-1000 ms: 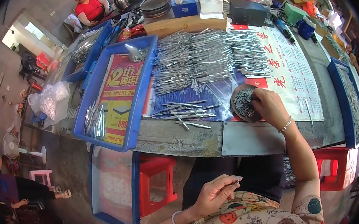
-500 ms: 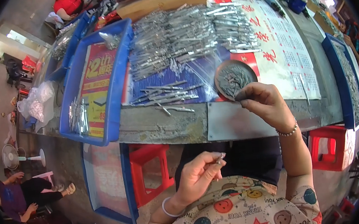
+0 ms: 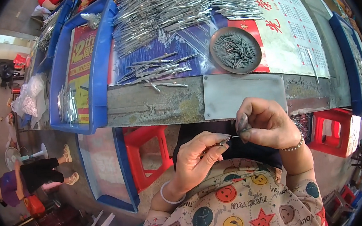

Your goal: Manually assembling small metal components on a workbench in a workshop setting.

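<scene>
My left hand (image 3: 197, 157) pinches a small metal piece (image 3: 223, 142) between thumb and fingers, held over my lap below the table edge. My right hand (image 3: 267, 124) pinches a thin metal pin (image 3: 234, 136) whose tip meets that piece. Both hands are close together and nearly touching. On the table above them sits a round dark dish (image 3: 235, 50) filled with several thin pins. Left of the dish lie loose silver metal strips (image 3: 155, 69), and a large heap of the same strips (image 3: 179, 4) covers the far part of the table.
A blue tray (image 3: 62, 81) with a red and yellow sheet and a few strips sits at the table's left. A grey metal plate (image 3: 243, 94) is fixed on the front edge. Red stools (image 3: 144, 158) stand underneath. Another person (image 3: 26, 182) sits on the floor at the left.
My right hand has come down from the dish to my lap, carrying a pin. It has met my left hand, which stayed low. The view has tilted downward.
</scene>
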### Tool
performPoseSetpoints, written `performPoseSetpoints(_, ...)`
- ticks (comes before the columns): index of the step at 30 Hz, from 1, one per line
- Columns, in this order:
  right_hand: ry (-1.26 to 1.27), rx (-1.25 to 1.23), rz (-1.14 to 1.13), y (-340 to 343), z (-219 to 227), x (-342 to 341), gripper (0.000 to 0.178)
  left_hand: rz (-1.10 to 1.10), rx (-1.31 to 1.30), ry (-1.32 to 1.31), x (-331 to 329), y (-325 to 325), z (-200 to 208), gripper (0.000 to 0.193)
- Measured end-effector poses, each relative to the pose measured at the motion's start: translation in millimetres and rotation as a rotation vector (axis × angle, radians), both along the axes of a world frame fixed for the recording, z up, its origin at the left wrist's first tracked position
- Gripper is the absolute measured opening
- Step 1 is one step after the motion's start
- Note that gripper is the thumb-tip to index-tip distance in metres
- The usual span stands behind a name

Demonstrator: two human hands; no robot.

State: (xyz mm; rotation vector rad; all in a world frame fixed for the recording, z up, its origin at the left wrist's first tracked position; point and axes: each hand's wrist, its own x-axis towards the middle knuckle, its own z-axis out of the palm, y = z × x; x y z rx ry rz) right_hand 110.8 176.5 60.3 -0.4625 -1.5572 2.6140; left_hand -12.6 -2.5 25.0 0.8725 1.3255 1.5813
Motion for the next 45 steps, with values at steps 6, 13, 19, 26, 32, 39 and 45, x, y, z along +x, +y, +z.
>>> performPoseSetpoints(6,0.01,0.032,0.027,-1,1,1,0.018,-0.015,-0.003,0.038,0,1,4,0.017)
performPoseSetpoints(13,0.018,0.007,0.05,-1,1,-1,0.019,-0.023,-0.005,0.069,-3,0,2,0.018)
performPoseSetpoints(19,0.002,-0.01,0.068,0,1,-2,0.02,-0.037,0.003,0.076,-4,1,3,0.018)
performPoseSetpoints(26,-0.11,-0.167,0.106,1,-3,-6,0.018,-0.054,0.006,0.096,-9,0,-1,0.017)
performPoseSetpoints(32,-0.094,-0.195,0.391,11,-9,-6,0.016,-0.163,0.031,0.36,-22,3,4,0.011)
performPoseSetpoints(39,-0.131,-0.077,0.523,11,-23,-9,0.013,-0.325,0.092,0.423,-28,5,-4,0.029)
performPoseSetpoints(45,-0.118,0.063,0.546,0,-43,-8,0.015,-0.325,0.146,0.307,-16,19,5,0.019)
